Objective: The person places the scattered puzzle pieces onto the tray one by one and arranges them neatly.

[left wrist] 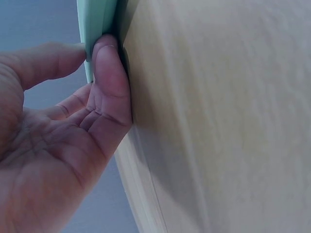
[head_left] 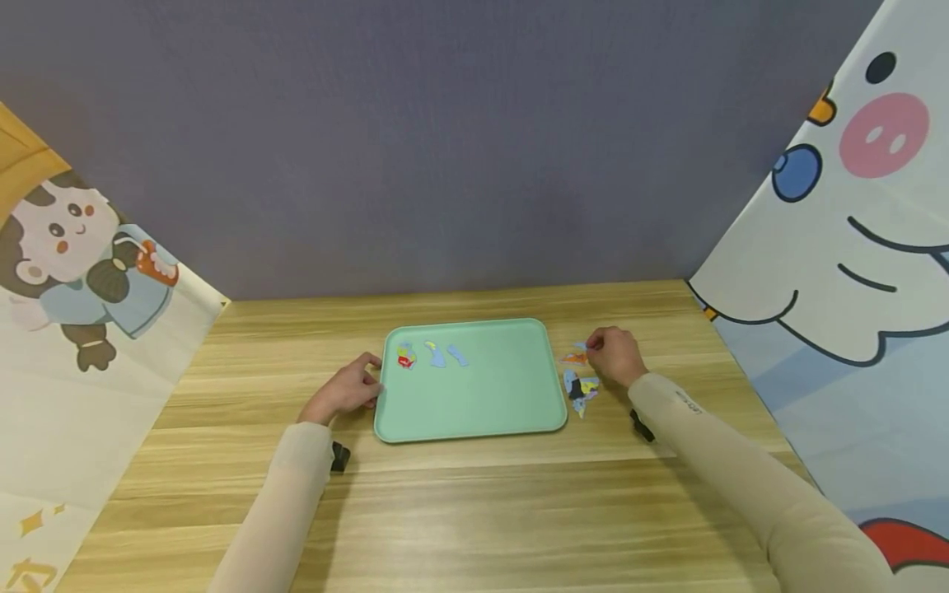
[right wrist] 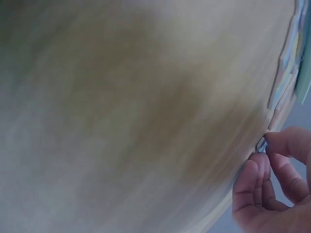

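Observation:
A pale green tray [head_left: 482, 395] lies on the wooden table. At its left edge my left hand [head_left: 346, 390] pinches the rim; in the left wrist view the thumb touches the tray's side [left wrist: 97, 24] and a finger reaches under it. Beyond the tray's right side, my right hand [head_left: 615, 354] pinches a small light-blue puzzle piece [right wrist: 262, 144] by its edge, low over the table. Close by lie an orange puzzle piece [head_left: 572, 359] and a cluster of blue, black and yellow pieces [head_left: 578, 389].
Inside the tray, along its upper left, sit a red-and-yellow piece [head_left: 405, 356], a blue piece with a yellow tip [head_left: 436, 356] and a narrow blue piece [head_left: 458, 355]. A grey partition [head_left: 460, 165] stands behind the table [head_left: 474, 511], with cartoon-printed sheets at both sides.

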`<state>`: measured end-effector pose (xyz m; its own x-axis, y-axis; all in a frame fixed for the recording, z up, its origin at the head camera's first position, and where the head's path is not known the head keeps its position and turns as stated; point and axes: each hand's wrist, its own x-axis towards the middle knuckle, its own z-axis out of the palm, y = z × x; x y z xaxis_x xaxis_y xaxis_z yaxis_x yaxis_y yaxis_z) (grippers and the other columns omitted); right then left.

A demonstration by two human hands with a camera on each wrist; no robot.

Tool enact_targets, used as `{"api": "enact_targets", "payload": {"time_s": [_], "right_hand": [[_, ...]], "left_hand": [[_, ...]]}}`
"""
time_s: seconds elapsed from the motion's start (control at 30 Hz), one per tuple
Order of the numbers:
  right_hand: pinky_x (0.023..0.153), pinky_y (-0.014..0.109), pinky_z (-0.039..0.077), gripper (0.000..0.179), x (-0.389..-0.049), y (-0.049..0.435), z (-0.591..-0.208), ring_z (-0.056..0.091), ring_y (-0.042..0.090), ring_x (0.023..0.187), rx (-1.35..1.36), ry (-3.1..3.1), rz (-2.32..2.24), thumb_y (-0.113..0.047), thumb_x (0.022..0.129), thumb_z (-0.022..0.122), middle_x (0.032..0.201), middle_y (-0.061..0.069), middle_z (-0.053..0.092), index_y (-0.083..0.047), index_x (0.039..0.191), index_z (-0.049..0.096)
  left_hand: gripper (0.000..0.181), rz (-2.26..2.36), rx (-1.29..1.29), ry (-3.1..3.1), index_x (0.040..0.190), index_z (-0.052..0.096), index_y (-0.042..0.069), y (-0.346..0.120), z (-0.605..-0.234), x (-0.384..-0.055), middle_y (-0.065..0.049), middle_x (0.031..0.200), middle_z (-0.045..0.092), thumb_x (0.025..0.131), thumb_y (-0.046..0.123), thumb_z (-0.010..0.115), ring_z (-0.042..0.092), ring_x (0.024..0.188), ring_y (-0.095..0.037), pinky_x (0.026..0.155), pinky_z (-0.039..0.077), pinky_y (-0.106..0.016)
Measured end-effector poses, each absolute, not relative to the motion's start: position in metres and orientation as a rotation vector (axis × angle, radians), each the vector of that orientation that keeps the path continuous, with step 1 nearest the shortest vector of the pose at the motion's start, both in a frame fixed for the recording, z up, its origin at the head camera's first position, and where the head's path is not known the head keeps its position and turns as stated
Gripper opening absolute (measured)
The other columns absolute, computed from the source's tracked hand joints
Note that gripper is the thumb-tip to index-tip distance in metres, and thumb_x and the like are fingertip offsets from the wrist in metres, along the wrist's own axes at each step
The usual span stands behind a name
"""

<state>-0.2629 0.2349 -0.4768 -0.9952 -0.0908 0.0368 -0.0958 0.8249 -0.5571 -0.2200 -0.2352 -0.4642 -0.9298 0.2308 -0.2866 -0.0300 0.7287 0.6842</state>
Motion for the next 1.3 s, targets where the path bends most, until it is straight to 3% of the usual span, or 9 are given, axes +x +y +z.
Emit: {"api": "enact_targets", "payload": {"time_s": [0.77, 1.3], "right_hand": [[0.073, 0.04, 0.049, 0.014, -0.267, 0.23, -0.472, 0.058, 0.028, 0.083, 0.191, -3.047, 1.011, -0.002, 0.087, 0.063, 0.091, 0.014, 0.062, 0.003, 0.1, 0.065], [0.07, 0.04, 0.05, 0.015, -0.27, 0.224, -0.472, 0.061, 0.028, 0.078, 0.064, -2.978, 0.988, -0.006, 0.076, 0.07, 0.084, 0.012, 0.066, 0.0, 0.089, 0.068]], "left_hand": [[0.043, 1.038, 0.157, 2.573, 0.129, 0.038, -0.003, -0.236, -0.465, -0.22, -0.017, 0.089, 0.062, 0.091, 0.005, 0.057, 0.062, 0.066, -0.02, 0.062, 0.051, -0.033], [0.042, 1.041, 0.161, 2.568, 0.128, 0.039, -0.001, -0.236, -0.466, -0.221, -0.015, 0.088, 0.062, 0.091, 0.005, 0.058, 0.062, 0.066, -0.019, 0.061, 0.051, -0.032]]}}
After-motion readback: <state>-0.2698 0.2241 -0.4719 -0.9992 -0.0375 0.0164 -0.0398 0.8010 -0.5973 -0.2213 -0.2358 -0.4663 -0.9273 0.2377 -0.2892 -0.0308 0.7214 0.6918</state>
